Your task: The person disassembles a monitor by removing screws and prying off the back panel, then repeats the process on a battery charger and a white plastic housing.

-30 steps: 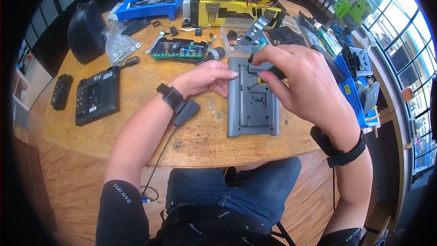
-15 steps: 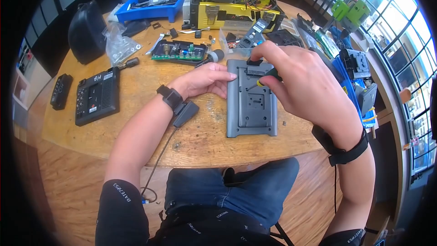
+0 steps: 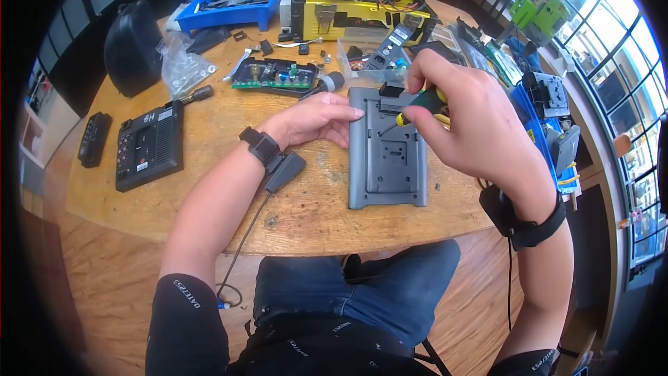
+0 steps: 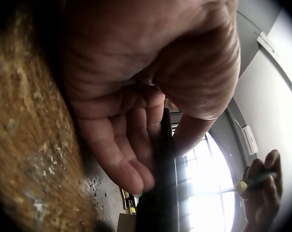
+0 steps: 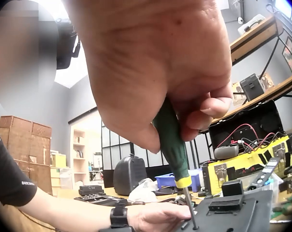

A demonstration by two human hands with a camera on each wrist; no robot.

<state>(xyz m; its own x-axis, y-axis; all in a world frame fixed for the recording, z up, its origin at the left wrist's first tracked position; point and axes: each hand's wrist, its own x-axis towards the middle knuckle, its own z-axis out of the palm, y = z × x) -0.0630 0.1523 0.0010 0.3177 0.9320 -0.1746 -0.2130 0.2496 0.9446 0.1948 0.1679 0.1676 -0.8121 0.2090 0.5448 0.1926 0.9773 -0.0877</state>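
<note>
A dark grey plastic housing panel (image 3: 372, 191) with raised edges and a recessed middle lies on the wooden table. My left hand (image 3: 316, 120) pinches its left edge, thumb on top and the other fingers at the side, as the left wrist view shows. Above the panel, my right hand (image 3: 480, 125) grips a screwdriver (image 5: 171, 140) with a green handle and yellow collar. Its slim shaft leans down to a hole in the panel's upper left part, tip right at the hole. Beside the shaft is a raised black block (image 5: 227, 203) on the panel.
Left on the table lie a black monitor-like device (image 3: 149, 150) and a small black box (image 3: 94, 141). Beyond are a circuit board (image 3: 271, 83), a clear parts box (image 3: 348, 63), a blue tray (image 3: 261, 17) and a yellow toolbox (image 3: 341, 28). A blue bin (image 3: 534, 136) stands right.
My right thumb and fingers have shifted along the screwdriver handle, exposing more of it and the black block behind. The shaft tip stays at the same spot; my left hand keeps its hold.
</note>
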